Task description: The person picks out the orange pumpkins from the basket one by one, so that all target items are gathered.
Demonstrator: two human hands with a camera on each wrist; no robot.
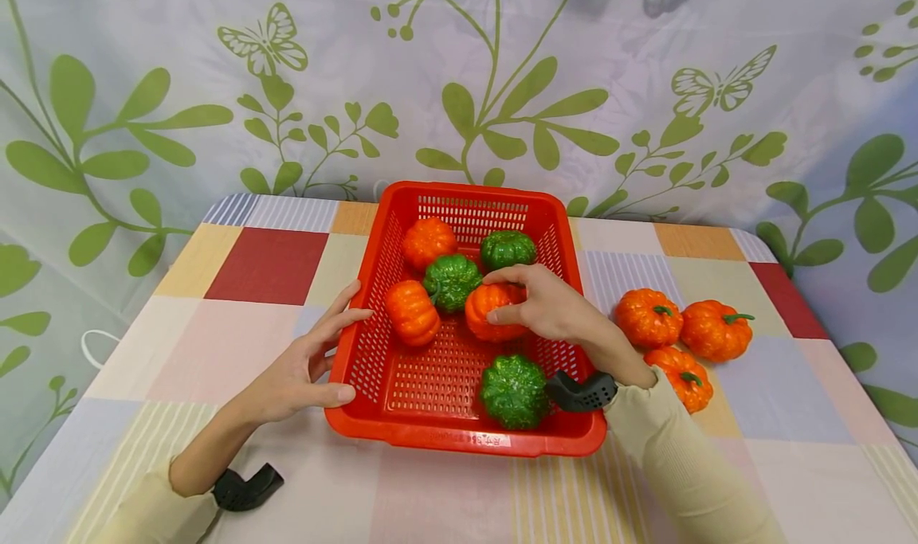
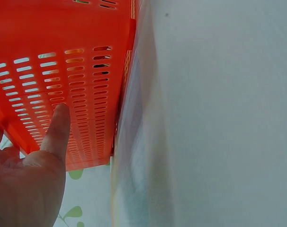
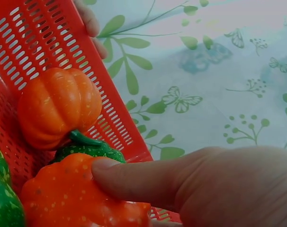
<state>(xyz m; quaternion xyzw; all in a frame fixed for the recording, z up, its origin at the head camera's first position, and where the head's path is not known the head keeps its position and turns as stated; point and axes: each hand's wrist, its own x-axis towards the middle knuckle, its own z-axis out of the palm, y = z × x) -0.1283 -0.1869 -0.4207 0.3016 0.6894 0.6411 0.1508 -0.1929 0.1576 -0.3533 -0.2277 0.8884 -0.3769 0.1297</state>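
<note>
A red plastic basket (image 1: 459, 440) holds orange and green pumpkins. Inside it at the right, the right hand (image 1: 548, 305) grips an orange pumpkin (image 1: 482, 313), its thumb lying on the pumpkin's skin in the right wrist view. Left of that pumpkin are a green one (image 1: 452, 283) and another orange one (image 1: 413, 313). A green pumpkin (image 1: 513, 391) lies near the front right corner; an orange (image 1: 429, 243) and a green one (image 1: 508, 249) lie toward the back. The left hand (image 1: 308, 369) rests on the basket's left side, fingers spread over the rim.
Three orange pumpkins (image 1: 649, 318) (image 1: 715, 330) (image 1: 681, 377) sit together on the checked tablecloth (image 1: 774, 480), right of the basket and beside the right forearm. Behind the table hangs a pale curtain (image 1: 402, 74) with green leaves and butterflies.
</note>
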